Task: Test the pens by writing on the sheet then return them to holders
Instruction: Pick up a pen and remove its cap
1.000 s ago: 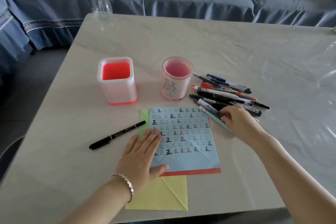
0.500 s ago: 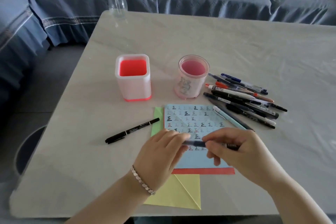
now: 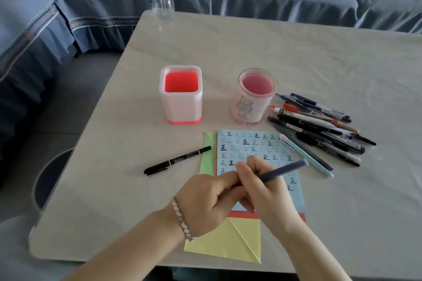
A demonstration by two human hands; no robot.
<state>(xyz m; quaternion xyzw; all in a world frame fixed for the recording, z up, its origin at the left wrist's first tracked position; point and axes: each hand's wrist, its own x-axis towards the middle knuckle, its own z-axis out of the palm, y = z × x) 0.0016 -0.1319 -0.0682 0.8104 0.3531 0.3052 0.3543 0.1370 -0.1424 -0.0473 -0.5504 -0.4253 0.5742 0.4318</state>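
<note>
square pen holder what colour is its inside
Coral red, within frosted white walls of the square pen holder; head view.

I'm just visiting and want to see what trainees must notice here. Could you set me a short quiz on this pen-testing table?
1. True or false: no pen stands in the square holder or the round holder.
2. Where does the black marker lie? A) left of the blue sheet B) inside a holder C) in a hand.
3. Which hands grip the dark blue pen?
Key: 1 true; 2 A; 3 both, the left hand and the right hand.
</note>
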